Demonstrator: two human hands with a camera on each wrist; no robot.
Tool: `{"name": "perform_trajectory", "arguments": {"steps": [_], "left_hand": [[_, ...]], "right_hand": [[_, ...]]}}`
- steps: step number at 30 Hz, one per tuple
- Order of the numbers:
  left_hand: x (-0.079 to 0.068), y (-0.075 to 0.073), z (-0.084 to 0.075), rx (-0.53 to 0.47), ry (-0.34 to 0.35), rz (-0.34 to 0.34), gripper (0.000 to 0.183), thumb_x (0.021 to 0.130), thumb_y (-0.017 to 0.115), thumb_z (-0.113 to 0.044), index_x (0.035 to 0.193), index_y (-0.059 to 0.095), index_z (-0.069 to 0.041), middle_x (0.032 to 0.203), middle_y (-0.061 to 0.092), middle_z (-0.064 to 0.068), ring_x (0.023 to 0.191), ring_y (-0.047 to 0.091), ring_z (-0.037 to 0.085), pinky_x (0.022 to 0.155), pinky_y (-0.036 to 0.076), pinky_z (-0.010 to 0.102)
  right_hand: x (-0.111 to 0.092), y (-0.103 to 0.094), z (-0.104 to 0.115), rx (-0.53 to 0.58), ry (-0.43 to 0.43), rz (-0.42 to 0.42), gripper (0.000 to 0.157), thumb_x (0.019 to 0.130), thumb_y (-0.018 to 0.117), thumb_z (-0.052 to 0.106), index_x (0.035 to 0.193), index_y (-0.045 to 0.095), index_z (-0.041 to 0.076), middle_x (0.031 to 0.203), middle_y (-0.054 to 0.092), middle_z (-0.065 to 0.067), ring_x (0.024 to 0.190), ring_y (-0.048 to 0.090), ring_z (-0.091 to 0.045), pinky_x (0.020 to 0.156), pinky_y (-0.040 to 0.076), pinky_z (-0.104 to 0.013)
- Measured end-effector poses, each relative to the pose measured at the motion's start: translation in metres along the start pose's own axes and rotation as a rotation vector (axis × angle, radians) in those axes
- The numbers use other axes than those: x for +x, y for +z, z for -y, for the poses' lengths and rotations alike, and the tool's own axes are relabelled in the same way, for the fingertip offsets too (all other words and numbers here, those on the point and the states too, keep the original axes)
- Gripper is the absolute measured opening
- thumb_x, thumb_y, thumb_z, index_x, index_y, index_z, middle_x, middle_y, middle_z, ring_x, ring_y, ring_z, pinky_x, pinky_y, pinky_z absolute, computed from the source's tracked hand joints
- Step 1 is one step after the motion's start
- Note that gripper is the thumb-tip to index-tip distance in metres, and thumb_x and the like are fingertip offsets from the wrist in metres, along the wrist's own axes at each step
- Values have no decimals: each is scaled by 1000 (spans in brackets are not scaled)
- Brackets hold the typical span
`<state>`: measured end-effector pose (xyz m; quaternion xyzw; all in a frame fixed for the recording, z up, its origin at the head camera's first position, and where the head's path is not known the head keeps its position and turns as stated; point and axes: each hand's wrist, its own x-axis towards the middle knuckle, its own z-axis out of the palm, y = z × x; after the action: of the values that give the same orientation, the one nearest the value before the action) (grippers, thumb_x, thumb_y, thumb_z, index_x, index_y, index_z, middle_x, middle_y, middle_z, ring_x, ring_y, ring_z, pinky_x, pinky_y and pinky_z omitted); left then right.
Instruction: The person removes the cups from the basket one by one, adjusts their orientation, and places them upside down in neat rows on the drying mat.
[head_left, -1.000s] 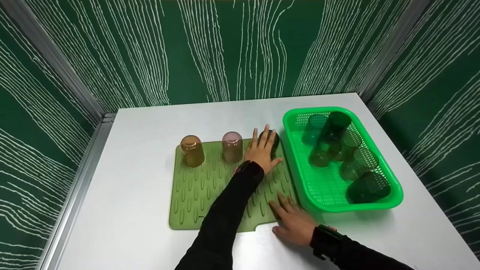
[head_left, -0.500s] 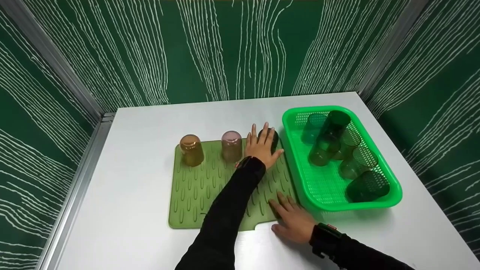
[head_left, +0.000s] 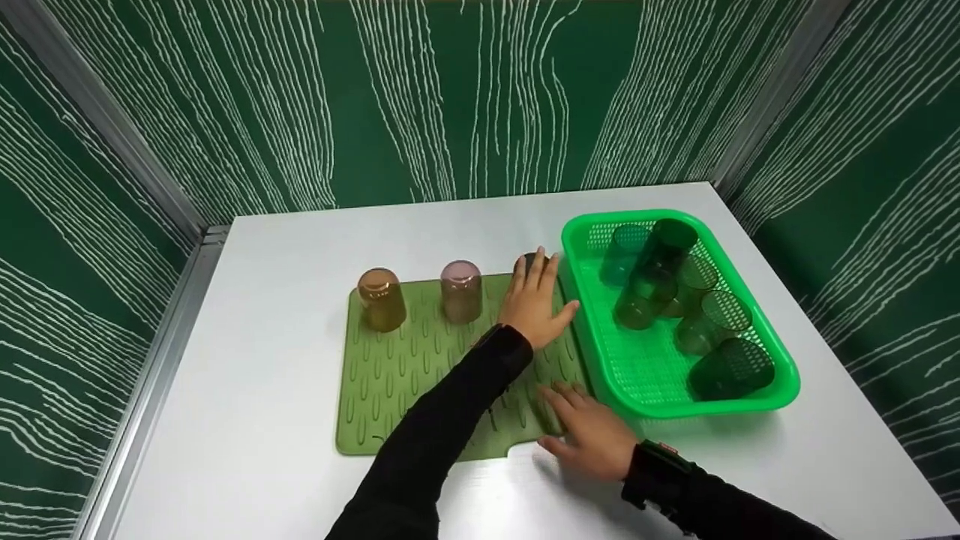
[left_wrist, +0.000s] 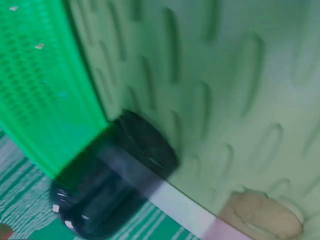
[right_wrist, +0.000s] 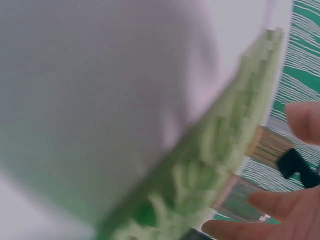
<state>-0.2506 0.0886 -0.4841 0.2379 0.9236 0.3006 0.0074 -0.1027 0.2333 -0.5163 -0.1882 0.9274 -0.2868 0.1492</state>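
Observation:
My left hand (head_left: 531, 309) stretches over the far right of the green ribbed mat (head_left: 394, 386), its fingers straight and spread in front of a dark upturned glass (left_wrist: 112, 177). They partly cover the glass in the head view; whether they touch it, I cannot tell. To its left stand a pinkish glass (head_left: 461, 294) and an amber glass (head_left: 382, 301), both upside down along the mat's far edge. My right hand (head_left: 591, 436), fingers loosely extended, is at the mat's near right corner and holds nothing. In the right wrist view its fingers (right_wrist: 250, 227) appear at the lower right.
A bright green basket (head_left: 637, 409) stands right of the mat, close against its edge. Several tinted glasses, including a dark one (head_left: 731, 370), lie or lean inside. White tabletop (head_left: 247, 360) extends leftward. Green patterned walls (head_left: 450, 105) enclose the back and sides.
My left hand has drawn slightly toward me and to the right, while the dark glass stays on the mat. The right hand's fingers have shifted a little at the mat's corner.

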Motion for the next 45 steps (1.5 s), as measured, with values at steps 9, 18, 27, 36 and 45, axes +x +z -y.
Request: {"name": "perform_trajectory", "arguments": {"steps": [9,18,27,36,45], "left_hand": [[-13,-11,-7,-364,79,56,78,121,56,-31,181,14,-7,191,9,18,179,13,36,147,21,45],[-28,8,-11,-811,-75,111,71,123,49,-25,181,13,-9,190,14,20,174,29,44,140,38,46],[-49,36,-34,-831,-252,171,86,118,60,-39,181,11,-8,188,21,24,173,29,46,138,37,61],[-58,62,-54,-778,-285,259,99,112,70,-37,180,8,0,188,21,23,174,29,41,141,34,55],[-36,153,-21,-819,-260,207,100,105,77,-35,181,15,-15,184,37,10,168,44,26,135,43,40]], "right_hand": [[-9,-43,18,-92,-95,-256,65,105,81,35,156,62,0,161,59,-32,154,51,-60,121,48,-76],[-10,-90,6,-208,-113,-511,55,101,85,22,148,69,-2,155,64,-33,153,53,-59,123,50,-71],[5,-121,-23,-274,24,-539,72,103,83,24,161,53,-5,163,52,-40,158,43,-63,130,43,-70],[35,-141,-49,-317,157,-449,80,108,77,30,168,41,-9,166,45,-43,158,40,-63,132,37,-73],[55,-143,-61,-353,249,-364,78,107,75,31,162,44,-16,159,50,-46,151,48,-64,125,44,-73]]}}
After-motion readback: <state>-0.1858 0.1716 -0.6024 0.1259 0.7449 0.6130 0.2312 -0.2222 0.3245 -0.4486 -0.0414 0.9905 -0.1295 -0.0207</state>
